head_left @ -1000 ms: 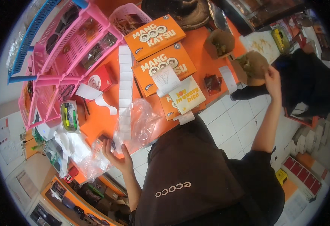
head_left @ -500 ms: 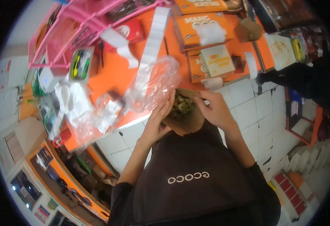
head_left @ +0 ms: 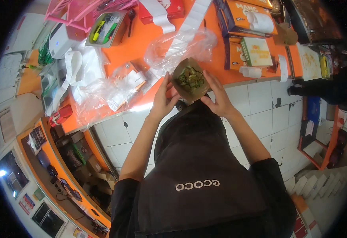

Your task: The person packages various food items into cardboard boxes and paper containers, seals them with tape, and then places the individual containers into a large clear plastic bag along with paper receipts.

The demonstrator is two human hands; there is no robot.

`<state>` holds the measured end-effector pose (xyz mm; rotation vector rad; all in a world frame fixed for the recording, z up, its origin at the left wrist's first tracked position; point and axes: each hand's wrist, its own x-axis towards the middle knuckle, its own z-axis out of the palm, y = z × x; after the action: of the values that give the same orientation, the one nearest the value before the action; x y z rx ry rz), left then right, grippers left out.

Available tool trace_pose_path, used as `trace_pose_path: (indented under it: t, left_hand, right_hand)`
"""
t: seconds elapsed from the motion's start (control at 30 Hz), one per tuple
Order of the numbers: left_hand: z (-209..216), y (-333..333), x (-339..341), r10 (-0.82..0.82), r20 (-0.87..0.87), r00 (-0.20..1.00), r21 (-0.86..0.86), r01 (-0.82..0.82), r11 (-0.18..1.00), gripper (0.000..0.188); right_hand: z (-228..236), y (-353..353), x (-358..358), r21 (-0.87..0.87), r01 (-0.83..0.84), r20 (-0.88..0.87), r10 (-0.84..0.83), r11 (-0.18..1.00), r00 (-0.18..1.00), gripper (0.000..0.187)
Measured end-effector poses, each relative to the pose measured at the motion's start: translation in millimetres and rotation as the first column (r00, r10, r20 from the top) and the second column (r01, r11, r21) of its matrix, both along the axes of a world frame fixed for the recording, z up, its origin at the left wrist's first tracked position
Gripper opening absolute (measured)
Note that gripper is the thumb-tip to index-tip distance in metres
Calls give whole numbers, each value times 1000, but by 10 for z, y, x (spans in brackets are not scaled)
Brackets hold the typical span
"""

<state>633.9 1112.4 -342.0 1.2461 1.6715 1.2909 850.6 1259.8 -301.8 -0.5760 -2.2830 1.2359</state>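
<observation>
An open brown paper food box (head_left: 186, 95) is between my two hands, its mouth facing up at the table's near edge. Inside lie greenish-brown pieces of food (head_left: 192, 79), too blurred to name more exactly. My left hand (head_left: 166, 98) supports the left side, fingers along the wall and thumb near the bottom. On the opposite side my right hand (head_left: 220, 97) holds the box with extended fingers and its thumb low on the wall. Just beyond the box lies a crumpled clear plastic bag (head_left: 157, 53) on the orange table (head_left: 132, 49).
Orange cartons (head_left: 246, 18) are stacked at the back right, beside a paper roll (head_left: 250, 71). A metal tray with markers (head_left: 109, 29), a white printer (head_left: 64, 41) and pink baskets (head_left: 76, 14) stand back left. Plastic wrapping (head_left: 96, 95) covers the near left table.
My right hand has shifted from the box's upper rim down to its side. The box's mouth now faces me more fully, and the whole view has shifted.
</observation>
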Motion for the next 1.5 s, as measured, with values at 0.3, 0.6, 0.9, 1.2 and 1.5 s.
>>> trace_pose_path:
  t: [0.3, 0.6, 0.9, 1.2, 1.5]
  left_hand:
    - [-107, 98, -73, 24, 134, 991, 1, -24, 1000, 74]
    - [2, 182, -4, -74, -170, 983, 115, 94, 989, 40]
    - [-180, 285, 125, 127, 139, 982, 80, -139, 987, 16]
    - [268, 308, 157, 17, -503, 864, 55, 12, 998, 51]
    - [381, 365, 336, 113, -733, 670, 33, -131, 991, 48]
  right_hand:
    - [-157, 46, -75, 24, -49, -47, 50, 998, 998, 72]
    - [-372, 50, -409, 96, 182, -50, -178, 979, 983, 60]
    - [-267, 71, -212, 184, -92, 20, 90, 979, 996, 46]
    - [-282, -130, -322, 55, 286, -1, -287, 957, 958, 64]
    - [-292, -436, -217, 50, 398, 22, -399, 916, 917, 44]
